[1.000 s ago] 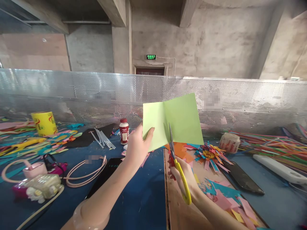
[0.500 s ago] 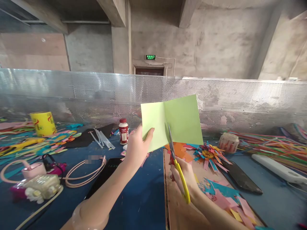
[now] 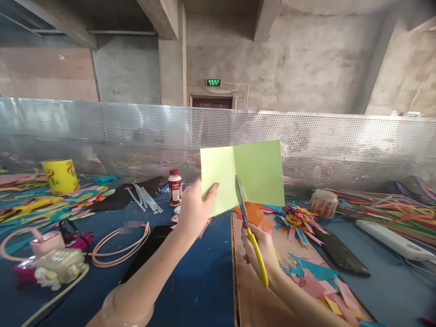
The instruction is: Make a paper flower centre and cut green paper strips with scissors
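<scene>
A light green sheet of paper [image 3: 259,172] with a crease down its middle is held up in front of me. My left hand [image 3: 197,204] pinches its lower left part, thumb on the near side. In my right hand [image 3: 262,250] is a pair of scissors [image 3: 257,254] with yellow handles. Their blades point up along the crease, inside the sheet's lower edge, and look closed or nearly so. Below the sheet lie orange paper pieces [image 3: 260,215] and a multicoloured paper flower [image 3: 295,219].
A brown-capped bottle [image 3: 175,188], a black tablet [image 3: 146,250] and a coiled pink cable [image 3: 102,254] lie to the left. On the right are a dark phone [image 3: 344,254], a white power strip [image 3: 391,238] and paper scraps [image 3: 316,281]. A perforated metal screen [image 3: 136,136] stands behind.
The scissor blades have come together along the crease. The sheet's right half has swung slightly, its top right corner lower. My left hand has hardly moved.
</scene>
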Demonstrator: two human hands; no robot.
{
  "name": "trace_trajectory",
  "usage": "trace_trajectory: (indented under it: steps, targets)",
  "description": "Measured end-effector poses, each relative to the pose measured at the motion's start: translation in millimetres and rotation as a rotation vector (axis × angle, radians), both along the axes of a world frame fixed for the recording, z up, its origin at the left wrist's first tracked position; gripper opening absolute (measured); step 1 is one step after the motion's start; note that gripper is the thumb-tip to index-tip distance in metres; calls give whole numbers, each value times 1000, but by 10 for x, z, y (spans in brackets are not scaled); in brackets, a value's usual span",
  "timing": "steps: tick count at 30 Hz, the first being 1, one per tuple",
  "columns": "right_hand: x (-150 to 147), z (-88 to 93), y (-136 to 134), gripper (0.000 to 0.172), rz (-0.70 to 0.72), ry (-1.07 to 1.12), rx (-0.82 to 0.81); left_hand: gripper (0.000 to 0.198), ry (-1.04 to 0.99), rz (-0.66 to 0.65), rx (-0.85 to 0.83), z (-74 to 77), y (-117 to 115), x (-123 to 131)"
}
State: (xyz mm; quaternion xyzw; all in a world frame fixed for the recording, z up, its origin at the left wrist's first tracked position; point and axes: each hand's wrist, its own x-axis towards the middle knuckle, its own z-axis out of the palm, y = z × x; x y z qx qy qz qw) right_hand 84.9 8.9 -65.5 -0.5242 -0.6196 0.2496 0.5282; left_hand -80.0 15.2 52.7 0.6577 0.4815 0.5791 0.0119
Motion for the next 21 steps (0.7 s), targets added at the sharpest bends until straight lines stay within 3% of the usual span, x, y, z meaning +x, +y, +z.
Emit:
trace_trajectory:
  steps: [5,11,15,21]
  targets:
    - [-17,3,5,28,15,20,-52,24,-14,-41,-6,-1,22,-22]
    - [-85,-22,-2,36,188,191,-163,24,-16,-93,-33,-14,30,-16]
    - [-69,-52,6,30,193,106,-114,24,-23,-128,-39,-24,46,-22]
    - [-30,70,-49,24,227,37,-86,27,-3,-281,-182,-86,27,23]
